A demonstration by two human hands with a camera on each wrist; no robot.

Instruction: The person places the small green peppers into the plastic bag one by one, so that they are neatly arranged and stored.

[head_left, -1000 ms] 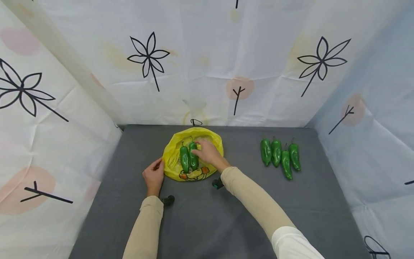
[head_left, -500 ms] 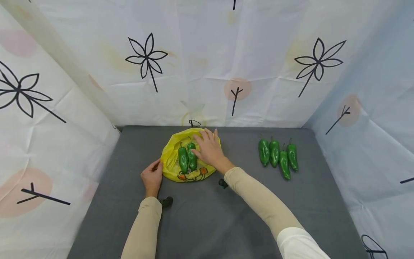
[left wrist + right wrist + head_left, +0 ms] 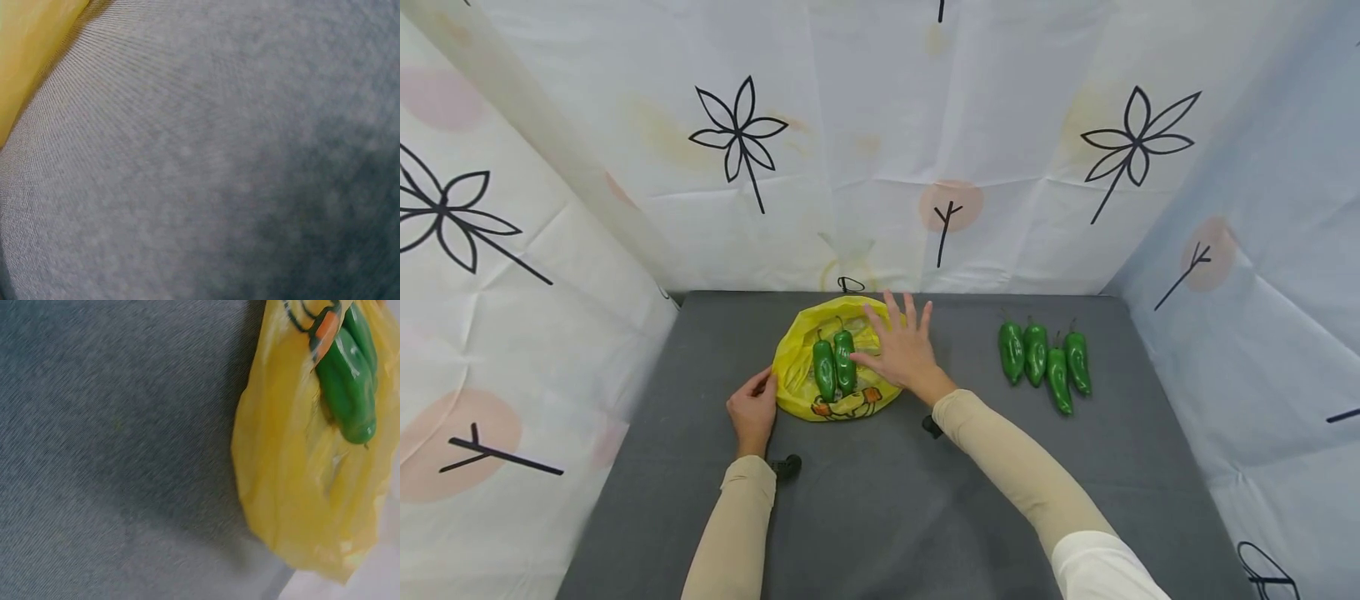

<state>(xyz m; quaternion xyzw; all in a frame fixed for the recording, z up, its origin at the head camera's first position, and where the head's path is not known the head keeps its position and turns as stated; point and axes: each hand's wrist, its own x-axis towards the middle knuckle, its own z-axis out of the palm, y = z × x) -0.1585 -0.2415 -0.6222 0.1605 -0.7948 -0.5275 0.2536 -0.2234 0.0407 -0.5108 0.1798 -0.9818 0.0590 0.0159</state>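
Note:
A yellow plastic bag point(image 3: 793, 354) lies with its mouth spread wide on the grey tabletop. Inside it, side by side, are a left green chili pepper point(image 3: 823, 371) and a right green chili pepper point(image 3: 845, 367). My left hand point(image 3: 752, 414) pinches the bag's left rim between thumb and fingers. Over the bag's right side is my right hand point(image 3: 908, 354), fingers spread and holding nothing, its thumb close to the right pepper. In the right wrist view the bag point(image 3: 275, 456) and a pepper point(image 3: 350, 394) show, but no hand. Only a bag edge point(image 3: 31, 50) appears in the left wrist view.
Several green chili peppers point(image 3: 1035, 354) lie in a row on the right part of the grey tabletop point(image 3: 985, 483). White patterned cloth point(image 3: 880, 150) hangs behind the table and along both sides.
My right hand has let go of the right pepper in the bag, spread its fingers and drawn back to the right. The left hand keeps its pinch on the bag's rim.

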